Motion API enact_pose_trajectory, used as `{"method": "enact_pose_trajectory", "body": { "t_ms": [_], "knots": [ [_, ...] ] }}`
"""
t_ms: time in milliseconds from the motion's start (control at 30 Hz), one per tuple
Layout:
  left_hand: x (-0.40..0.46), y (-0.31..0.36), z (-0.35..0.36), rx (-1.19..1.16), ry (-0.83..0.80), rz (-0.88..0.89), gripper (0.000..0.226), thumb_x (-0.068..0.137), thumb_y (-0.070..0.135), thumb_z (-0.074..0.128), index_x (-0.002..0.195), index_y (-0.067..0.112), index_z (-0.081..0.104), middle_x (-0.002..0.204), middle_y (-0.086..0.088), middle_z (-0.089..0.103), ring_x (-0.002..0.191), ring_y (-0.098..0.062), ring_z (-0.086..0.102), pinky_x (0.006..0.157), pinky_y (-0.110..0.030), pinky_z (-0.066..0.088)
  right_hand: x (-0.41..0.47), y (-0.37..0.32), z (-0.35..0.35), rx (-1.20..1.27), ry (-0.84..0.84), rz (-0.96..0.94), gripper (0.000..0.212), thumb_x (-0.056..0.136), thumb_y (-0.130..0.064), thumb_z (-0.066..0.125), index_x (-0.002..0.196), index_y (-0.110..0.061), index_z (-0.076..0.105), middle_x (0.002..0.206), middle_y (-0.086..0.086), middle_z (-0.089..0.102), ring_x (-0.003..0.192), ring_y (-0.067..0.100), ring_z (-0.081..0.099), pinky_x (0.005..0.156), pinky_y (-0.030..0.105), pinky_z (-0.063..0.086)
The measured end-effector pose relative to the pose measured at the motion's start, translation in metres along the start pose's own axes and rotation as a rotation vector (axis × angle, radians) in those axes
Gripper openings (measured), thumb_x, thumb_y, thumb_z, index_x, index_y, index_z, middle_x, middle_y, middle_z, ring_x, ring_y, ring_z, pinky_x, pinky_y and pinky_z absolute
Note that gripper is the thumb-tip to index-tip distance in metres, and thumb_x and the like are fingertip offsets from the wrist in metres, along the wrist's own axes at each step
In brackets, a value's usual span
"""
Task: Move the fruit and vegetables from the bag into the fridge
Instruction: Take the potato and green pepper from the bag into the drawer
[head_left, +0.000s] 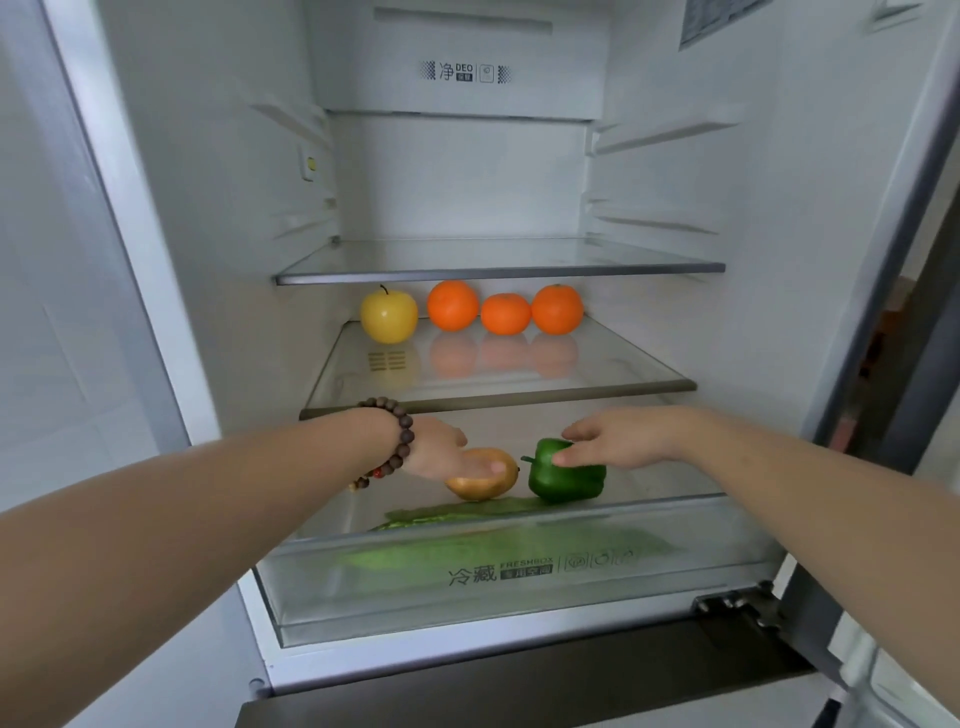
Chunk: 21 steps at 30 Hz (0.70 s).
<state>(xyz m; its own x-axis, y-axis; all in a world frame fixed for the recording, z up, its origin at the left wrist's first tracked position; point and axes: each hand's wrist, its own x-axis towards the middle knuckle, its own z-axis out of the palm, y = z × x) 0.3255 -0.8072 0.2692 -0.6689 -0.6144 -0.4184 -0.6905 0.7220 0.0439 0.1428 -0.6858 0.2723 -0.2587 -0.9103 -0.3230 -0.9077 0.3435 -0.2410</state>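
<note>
Both arms reach into the open fridge above the clear crisper drawer (519, 597). My left hand (441, 452), with a bead bracelet on the wrist, grips a yellow-brown onion (483, 486) from above. My right hand (618, 441) holds a green bell pepper (566, 478) by its top, thumb on its near side. Both vegetables sit low over the drawer, side by side. A leafy green vegetable (493, 551) lies in the drawer beneath them. On the middle glass shelf (498, 387) stand a yellow apple (388, 316) and three oranges (504, 313). The bag is out of view.
The upper glass shelf (498, 267) carries nothing. The fridge door (924, 260) stands open at the right, its edge near my right forearm. A dark lower compartment front (519, 696) runs below the drawer. The fridge's left wall is white.
</note>
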Motion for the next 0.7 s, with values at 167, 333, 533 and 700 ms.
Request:
{"method": "enact_pose_trajectory", "body": {
  "t_ms": [167, 333, 533, 700],
  "knots": [
    [-0.039, 0.013, -0.004, -0.037, 0.047, 0.016, 0.081, 0.090, 0.070, 0.020, 0.145, 0.011, 0.032, 0.151, -0.006, 0.033, 0.136, -0.024, 0.035, 0.111, -0.036, 0.028, -0.031, -0.016, 0.001, 0.040, 0.137, -0.040, 0.054, 0.091, -0.059, 0.037, 0.131, -0.026, 0.050, 0.139, -0.004, 0.049, 0.124, 0.017, 0.046, 0.107, 0.035, 0.034],
    [-0.075, 0.018, 0.009, -0.090, 0.281, 0.066, 0.082, 0.088, 0.070, 0.023, 0.147, 0.013, 0.028, 0.155, -0.006, 0.027, 0.140, -0.023, 0.029, 0.111, -0.037, 0.024, -0.061, -0.031, 0.010, 0.008, 0.278, -0.078, 0.052, 0.094, -0.054, 0.035, 0.128, -0.019, 0.054, 0.135, 0.003, 0.053, 0.122, 0.021, 0.048, 0.103, 0.035, 0.037],
    [-0.112, 0.029, 0.034, -0.009, 0.580, 0.130, 0.079, 0.087, 0.070, 0.023, 0.142, 0.014, 0.035, 0.149, -0.005, 0.037, 0.136, -0.022, 0.034, 0.112, -0.040, 0.028, -0.099, -0.039, 0.035, -0.011, 0.448, -0.137, 0.055, 0.095, -0.051, 0.034, 0.138, -0.018, 0.041, 0.146, 0.001, 0.041, 0.131, 0.020, 0.040, 0.105, 0.033, 0.033],
    [-0.129, 0.034, 0.066, 0.035, 0.813, 0.154, 0.079, 0.086, 0.071, 0.021, 0.146, 0.020, 0.026, 0.152, -0.003, 0.031, 0.141, -0.021, 0.024, 0.116, -0.040, 0.015, -0.127, -0.043, 0.067, 0.017, 0.545, -0.135, 0.056, 0.096, -0.048, 0.033, 0.143, -0.019, 0.032, 0.151, 0.001, 0.032, 0.136, 0.016, 0.033, 0.113, 0.034, 0.027]
  ]
}}
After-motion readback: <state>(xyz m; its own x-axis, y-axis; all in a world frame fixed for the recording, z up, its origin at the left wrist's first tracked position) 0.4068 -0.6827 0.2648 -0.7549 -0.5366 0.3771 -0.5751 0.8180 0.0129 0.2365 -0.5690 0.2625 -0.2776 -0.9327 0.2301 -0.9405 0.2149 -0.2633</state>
